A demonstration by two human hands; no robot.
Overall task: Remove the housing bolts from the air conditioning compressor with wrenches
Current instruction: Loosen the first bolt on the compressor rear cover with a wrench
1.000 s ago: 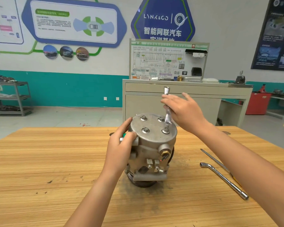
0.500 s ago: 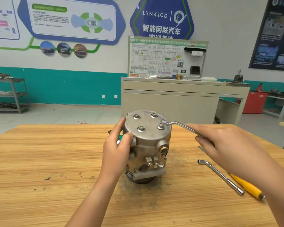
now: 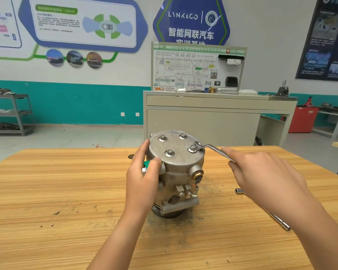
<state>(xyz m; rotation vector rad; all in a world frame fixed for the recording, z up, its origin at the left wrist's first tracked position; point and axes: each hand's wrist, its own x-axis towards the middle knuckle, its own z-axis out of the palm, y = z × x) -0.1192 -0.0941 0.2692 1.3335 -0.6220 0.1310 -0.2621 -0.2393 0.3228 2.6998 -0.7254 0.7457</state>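
Subject: air conditioning compressor (image 3: pixel 179 172), standing on end near the middle of the wooden tabletop (image 3: pixel 66 191), with its round end cover (image 3: pixel 177 145) facing up. Dark grime marks the tabletop around its base.

Fasteners: 4 housing bolts show on the cover, all seated with washers: rear left (image 3: pixel 162 138), rear right (image 3: pixel 182 136), front left (image 3: pixel 169 152), front right (image 3: pixel 192 148).

Left hand (image 3: pixel 142 176): its grip is curled round the compressor's left side just below the cover. The thumb presses the near face and the fingers wrap toward the rear. A green fitting (image 3: pixel 146 164) shows between thumb and palm.

Right hand (image 3: pixel 261 172): its grip is closed round the handle of an offset wrench (image 3: pixel 213 150). The wrench head lies at the cover's right rim, just beside the front right bolt. Whether it sits on a fastener cannot be told.

Other items: an L-shaped socket wrench (image 3: pixel 281 224) lies on the tabletop to the right, partly hidden under the right forearm. Beyond the tabletop stands a beige cabinet (image 3: pixel 203 121) carrying a wiring-diagram board (image 3: pixel 185 69). A grey shelf cart (image 3: pixel 18 114) stands at the far left wall.
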